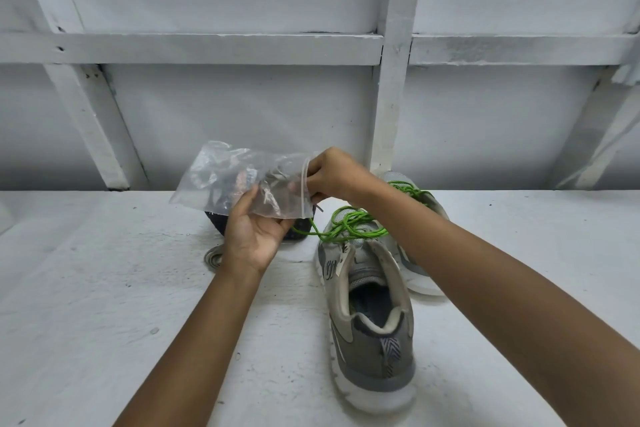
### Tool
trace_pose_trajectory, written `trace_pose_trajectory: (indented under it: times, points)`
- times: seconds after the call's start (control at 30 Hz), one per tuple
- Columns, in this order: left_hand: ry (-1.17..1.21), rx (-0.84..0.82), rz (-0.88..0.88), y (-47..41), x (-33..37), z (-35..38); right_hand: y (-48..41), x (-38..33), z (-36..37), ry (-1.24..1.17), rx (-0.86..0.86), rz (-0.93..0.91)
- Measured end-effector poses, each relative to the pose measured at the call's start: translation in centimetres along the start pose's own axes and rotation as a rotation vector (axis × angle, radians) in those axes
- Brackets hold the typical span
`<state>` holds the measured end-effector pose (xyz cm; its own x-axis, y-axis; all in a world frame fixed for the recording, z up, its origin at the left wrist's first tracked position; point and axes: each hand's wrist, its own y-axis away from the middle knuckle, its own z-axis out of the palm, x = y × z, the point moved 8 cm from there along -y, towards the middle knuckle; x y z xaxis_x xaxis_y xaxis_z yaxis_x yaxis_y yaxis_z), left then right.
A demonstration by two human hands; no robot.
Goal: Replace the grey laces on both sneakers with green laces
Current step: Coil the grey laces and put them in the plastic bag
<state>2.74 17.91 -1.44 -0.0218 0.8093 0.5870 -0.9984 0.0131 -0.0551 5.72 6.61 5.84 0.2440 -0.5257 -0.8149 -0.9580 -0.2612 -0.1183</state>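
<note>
Clear plastic zip bag (221, 180), crinkled and thin, held up over the counter (104, 288) by both hands. The left hand (252, 229) grips its lower edge from beneath, thumb and fingers curled round the film. The right hand (334, 173) pinches the zip strip at the mouth. Contents are dark and greyish, too blurred to name. A lace tip pokes out below the mouth.

Green laces (349, 225): a loose tangle of round cord lying on the tongue of the near sneaker (374, 333) and trailing up onto the far sneaker (420, 282). Cannot tell if any of it is threaded. One strand runs left under the bag towards the left hand.

Risks:
- That strand could catch on a hand or the bag, and a lift would drag the tangle off the shoe.
- The slick film could let the contents slide out of the open mouth.
- The loops, if pulled, may cinch into a knot.

Textures:
- Sneakers are grey mesh with smooth panels, a padded collar and a thick white ridged sole.
- A flat grey lace (213, 255) lies coiled on the counter by the left wrist.
- A dark mesh item (301, 232) sits under the bag.
- The counter is rough and white-painted.
</note>
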Motion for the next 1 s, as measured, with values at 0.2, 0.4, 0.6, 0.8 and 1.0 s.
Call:
trace_pose_trajectory:
  times: [0.2, 0.4, 0.6, 0.8, 1.0]
  points:
    - [0.004, -0.023, -0.025, 0.7, -1.3, 0.8, -0.2, -0.4, 0.4, 0.203, -0.034, 0.02]
    - [0.122, 0.056, -0.016, 0.7, -1.4, 0.3, 0.4, 0.7, 0.7, -0.524, -0.038, 0.237]
    - [0.079, 0.001, -0.074, 1.2, -2.1, 0.1, 1.0, 0.0, -0.8, -0.35, -0.066, 0.195]
    - [0.221, 0.152, -0.047, 1.6, -0.9, -4.6, 0.9, -0.6, -5.6, -0.231, -0.015, 0.211]
    - [0.004, 0.169, -0.122, 1.1, -1.7, -5.0, 1.1, -1.9, -7.5, -0.049, -0.136, 0.177]
